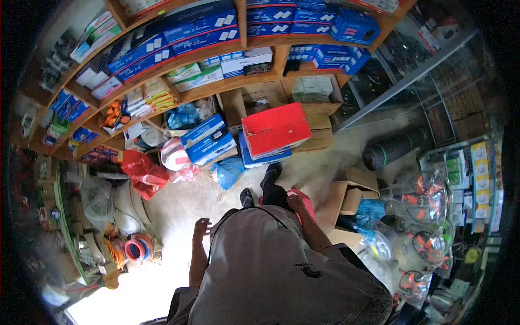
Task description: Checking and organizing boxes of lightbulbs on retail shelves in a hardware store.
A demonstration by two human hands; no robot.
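Note:
My left hand (202, 226) hangs beside my body over the bright floor, its fingers apart and holding nothing. My right hand (295, 202) is near my right knee, above a red plastic item (305, 202) on the floor; its fingers are small and dark, so whether it grips anything cannot be told. Ahead of my feet a red cardboard box (277, 128) lies on top of a blue box (264, 158). Left of them are another blue box (209, 140) and a tied blue plastic bag (229, 172).
Wooden shelves (195, 95) with blue cartons curve across the front. A red plastic bag (145, 172) and coiled hoses (138, 248) lie at left. At right are an open cardboard box (333, 203), a dark roll of mesh or sheet (392, 149) and bagged fans (426, 197).

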